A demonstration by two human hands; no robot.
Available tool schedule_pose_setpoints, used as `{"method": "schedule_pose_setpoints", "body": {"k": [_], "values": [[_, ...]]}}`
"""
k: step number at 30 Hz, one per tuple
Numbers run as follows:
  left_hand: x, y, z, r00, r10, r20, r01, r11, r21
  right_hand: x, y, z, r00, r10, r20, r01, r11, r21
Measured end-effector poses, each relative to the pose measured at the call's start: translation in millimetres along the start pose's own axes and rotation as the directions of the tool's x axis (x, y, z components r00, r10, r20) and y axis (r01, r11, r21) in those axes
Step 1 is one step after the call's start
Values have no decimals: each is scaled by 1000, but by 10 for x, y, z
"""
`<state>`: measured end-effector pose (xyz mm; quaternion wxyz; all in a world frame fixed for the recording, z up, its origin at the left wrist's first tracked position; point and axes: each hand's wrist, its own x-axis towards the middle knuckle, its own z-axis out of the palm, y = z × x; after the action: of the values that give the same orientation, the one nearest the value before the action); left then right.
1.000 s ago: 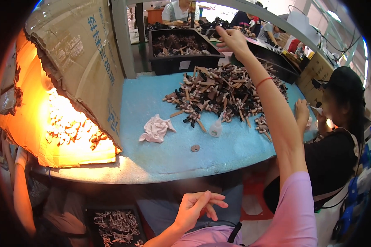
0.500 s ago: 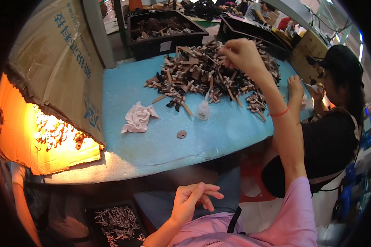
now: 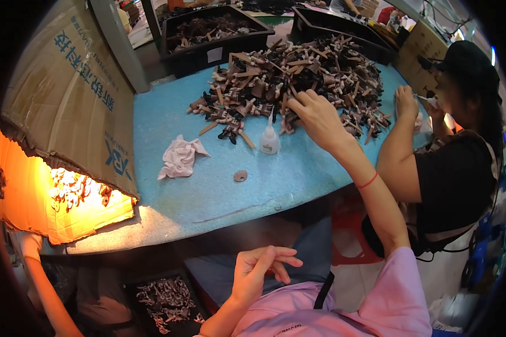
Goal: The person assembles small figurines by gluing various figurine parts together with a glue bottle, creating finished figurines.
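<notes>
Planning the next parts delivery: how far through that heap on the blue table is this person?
Done: a tray of small parts sits below the table edge, though whether they are finished I cannot tell. In hand: the right hand reaches into the pile of dark and tan parts, beside a small glue bottle; the left hand rests open and empty. Left: the large pile.
</notes>
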<state>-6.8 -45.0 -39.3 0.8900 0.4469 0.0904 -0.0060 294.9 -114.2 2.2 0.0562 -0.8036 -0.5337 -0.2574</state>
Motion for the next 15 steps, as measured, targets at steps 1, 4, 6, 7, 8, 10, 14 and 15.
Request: {"method": "schedule_pose_setpoints", "body": {"k": [1, 4, 6, 7, 8, 10, 14, 15], "values": [[0, 0, 5, 1000, -2, -2, 2, 1000, 0, -22, -16, -34, 1000, 9, 2, -9, 1000, -14], [-2, -2, 22, 1000, -15, 0, 15, 1000, 3, -122, 15, 12, 1000, 7, 8, -7, 1000, 6], [1, -11, 33, 1000, -5, 7, 5, 1000, 12, -180, 26, 24, 1000, -6, 10, 6, 999, 38], [1, -11, 38, 1000, -7, 8, 7, 1000, 12, -206, 18, 14, 999, 40, 22, -41, 998, 43], [3, -12, 44, 1000, -2, 12, 1, 1000, 17, -231, 15, 3, 996, 86, 35, -88, 995, 48], [3, -14, 55, 1000, 1, 17, -2, 1000, 20, -278, 37, -51, 995, 98, -2, -98, 992, 81], [14, -17, 70, 1000, 4, 11, -4, 1000, 21, -304, 50, -324, 949, 315, -26, -270, 850, 451], [32, -15, 67, 1000, 13, 15, -14, 1000, 23, -311, 43, -386, 930, 367, -11, -294, 763, 576]]}}
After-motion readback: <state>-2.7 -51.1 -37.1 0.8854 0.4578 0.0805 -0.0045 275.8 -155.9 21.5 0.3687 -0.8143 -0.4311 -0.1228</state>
